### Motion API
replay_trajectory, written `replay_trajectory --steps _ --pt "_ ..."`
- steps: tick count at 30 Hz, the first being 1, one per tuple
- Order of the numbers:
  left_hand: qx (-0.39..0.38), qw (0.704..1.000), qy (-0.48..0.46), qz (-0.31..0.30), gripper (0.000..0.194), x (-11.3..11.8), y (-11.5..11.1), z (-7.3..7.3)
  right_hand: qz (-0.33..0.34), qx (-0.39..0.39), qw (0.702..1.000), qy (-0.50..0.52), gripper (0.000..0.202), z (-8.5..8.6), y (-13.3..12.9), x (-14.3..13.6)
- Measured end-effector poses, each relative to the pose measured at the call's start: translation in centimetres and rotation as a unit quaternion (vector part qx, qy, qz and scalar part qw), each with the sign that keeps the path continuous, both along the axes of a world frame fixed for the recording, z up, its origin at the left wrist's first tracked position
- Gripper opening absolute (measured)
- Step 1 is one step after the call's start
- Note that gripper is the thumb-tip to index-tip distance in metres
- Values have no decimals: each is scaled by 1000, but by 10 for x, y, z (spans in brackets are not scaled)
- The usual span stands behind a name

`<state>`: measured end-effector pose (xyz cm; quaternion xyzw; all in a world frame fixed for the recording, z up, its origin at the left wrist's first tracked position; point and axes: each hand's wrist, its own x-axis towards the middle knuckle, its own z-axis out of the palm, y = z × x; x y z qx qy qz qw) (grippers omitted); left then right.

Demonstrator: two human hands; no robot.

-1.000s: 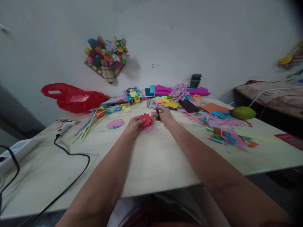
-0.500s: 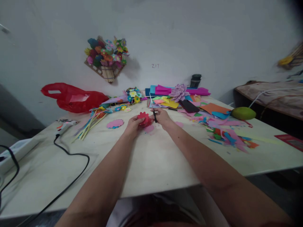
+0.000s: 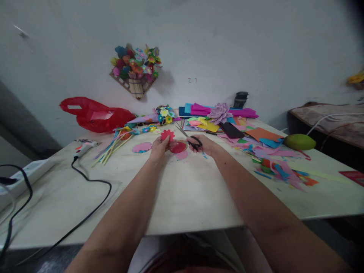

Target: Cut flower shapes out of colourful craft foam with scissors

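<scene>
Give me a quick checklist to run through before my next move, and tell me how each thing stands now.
1. Red scalloped piece held in the left hand: ok.
2. Scissors held in the right hand: ok.
3. Scissor blades apart from the left hand: ok.
4. Table free of loose scraps: not ok; coloured scraps lie on its right side.
5. Glue gun switched off: cannot tell.

A red scalloped cutout [image 3: 167,134] is held left of parted black-handled scissors [image 3: 186,135].

Red flower cutout [image 3: 167,134], apparently plain
</scene>
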<state>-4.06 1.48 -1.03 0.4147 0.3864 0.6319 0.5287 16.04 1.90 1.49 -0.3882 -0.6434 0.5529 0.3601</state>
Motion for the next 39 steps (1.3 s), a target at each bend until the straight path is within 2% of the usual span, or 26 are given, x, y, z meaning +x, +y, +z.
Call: replay_trajectory --steps 5,13,25,33,39 --pt "1 1000 5 -12 22 -4 0 0 93 38 992 -75 31 3 -1 13" --pt "-4 1000 18 11 32 -6 -2 3 125 60 979 -152 33 6 -1 26" --pt "11 997 27 -74 28 -8 -5 8 110 44 980 -162 31 2 -1 16" --pt "-39 995 31 -83 14 -9 -6 7 110 28 981 -160 33 -2 1 12" --pt "-39 996 6 -83 18 -9 -6 6 115 37 979 -163 36 -5 2 12"
